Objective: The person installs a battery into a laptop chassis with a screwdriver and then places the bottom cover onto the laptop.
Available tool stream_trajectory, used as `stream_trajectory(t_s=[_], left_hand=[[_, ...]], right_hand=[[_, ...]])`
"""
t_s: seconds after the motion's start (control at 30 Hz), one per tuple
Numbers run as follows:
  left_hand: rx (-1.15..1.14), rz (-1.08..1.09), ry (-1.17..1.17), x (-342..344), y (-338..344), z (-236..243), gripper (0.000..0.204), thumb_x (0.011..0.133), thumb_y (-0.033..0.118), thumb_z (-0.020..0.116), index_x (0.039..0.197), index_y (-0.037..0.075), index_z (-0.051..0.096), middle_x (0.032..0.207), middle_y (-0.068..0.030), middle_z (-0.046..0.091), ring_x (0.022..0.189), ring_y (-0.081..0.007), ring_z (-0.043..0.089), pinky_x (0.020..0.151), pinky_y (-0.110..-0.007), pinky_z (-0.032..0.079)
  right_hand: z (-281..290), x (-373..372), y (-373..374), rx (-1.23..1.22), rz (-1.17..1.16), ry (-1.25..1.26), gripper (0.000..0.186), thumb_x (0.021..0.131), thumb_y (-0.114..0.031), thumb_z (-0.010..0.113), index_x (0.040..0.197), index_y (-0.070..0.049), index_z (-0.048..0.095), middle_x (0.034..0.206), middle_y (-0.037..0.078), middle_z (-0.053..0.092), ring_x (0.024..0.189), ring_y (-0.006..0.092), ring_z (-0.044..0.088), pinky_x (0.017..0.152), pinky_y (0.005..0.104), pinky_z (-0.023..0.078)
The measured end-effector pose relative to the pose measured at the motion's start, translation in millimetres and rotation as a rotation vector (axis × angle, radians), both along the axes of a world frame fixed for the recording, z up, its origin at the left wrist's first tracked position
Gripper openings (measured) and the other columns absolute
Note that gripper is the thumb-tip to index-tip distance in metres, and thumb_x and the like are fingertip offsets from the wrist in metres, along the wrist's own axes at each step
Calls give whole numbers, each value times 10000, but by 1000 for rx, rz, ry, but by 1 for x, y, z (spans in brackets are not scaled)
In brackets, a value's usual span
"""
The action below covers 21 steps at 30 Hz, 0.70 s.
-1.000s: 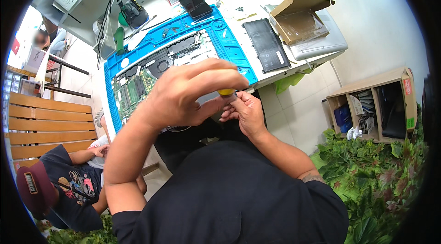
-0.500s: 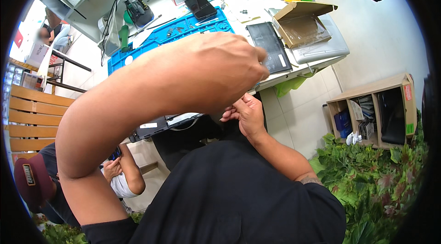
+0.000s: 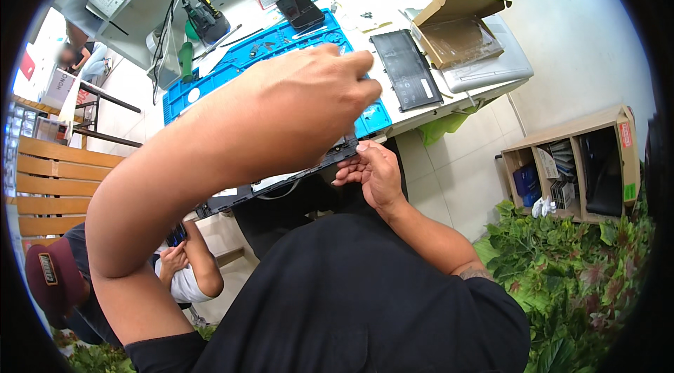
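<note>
A black laptop base (image 3: 242, 197), with its inner parts partly showing, lies tilted at the table's front edge; my left arm covers much of it. My right hand (image 3: 378, 173) grips its right corner, thumb on top and fingers curled below. Above that corner hovers my left hand (image 3: 316, 95), its fingers bent and pointing down. The fingertips are hidden, so anything between them cannot be seen. Behind lies a blue repair mat (image 3: 375, 118) with small parts on it. A flat black laptop battery (image 3: 407, 74) rests to the right of the mat.
An open cardboard box (image 3: 460, 39) sits on a silver laptop (image 3: 509, 67) at the table's right. A phone (image 3: 300, 10) lies on the mat's far edge. Screwdrivers stand in a holder (image 3: 207, 22). To my left, a person (image 3: 184, 260) holds a phone; a wooden shelf (image 3: 569, 162) stands right.
My left hand has shifted slightly left and drawn back from the right hand, uncovering the laptop base's corner under my right thumb. The view has shifted slightly.
</note>
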<state>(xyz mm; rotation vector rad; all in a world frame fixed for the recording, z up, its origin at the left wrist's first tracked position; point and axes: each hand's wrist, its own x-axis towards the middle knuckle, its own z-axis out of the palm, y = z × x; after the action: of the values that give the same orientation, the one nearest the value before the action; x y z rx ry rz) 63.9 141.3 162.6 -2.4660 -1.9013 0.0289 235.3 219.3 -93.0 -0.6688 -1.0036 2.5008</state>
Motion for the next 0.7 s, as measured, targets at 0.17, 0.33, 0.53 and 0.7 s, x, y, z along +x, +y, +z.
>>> stream_trajectory(t_s=[0.17,0.33,0.53,0.7], left_hand=[[33,-44,-121,-8,2,-2,221,968,101,744,1171,18,716,1077,-135,668,1054,-339,690,913,-458,568],[124,-127,-348,-9,3,-7,274,959,112,749,1210,15,699,1102,-154,673,1082,-362,688,919,-458,568],[17,20,-204,-6,-1,0,250,985,116,722,1214,17,698,1096,-166,697,1062,-375,715,888,-464,583],[53,-13,-198,-10,2,-4,275,986,122,715,1237,9,698,1091,-169,711,1037,-385,727,903,-476,584]], right_hand=[[-2,0,0,-7,3,13,269,1106,-242,564,1062,15,629,905,198,743,712,255,770,673,381,689],[-1,0,1,0,5,6,275,1112,-244,559,1063,17,629,907,198,744,715,257,772,673,385,690],[0,0,-1,0,13,16,279,1113,-248,563,1050,15,633,905,198,743,706,257,767,678,402,696],[-2,0,-1,-7,2,14,294,1113,-258,565,1047,20,635,906,199,743,708,257,767,679,404,697]])
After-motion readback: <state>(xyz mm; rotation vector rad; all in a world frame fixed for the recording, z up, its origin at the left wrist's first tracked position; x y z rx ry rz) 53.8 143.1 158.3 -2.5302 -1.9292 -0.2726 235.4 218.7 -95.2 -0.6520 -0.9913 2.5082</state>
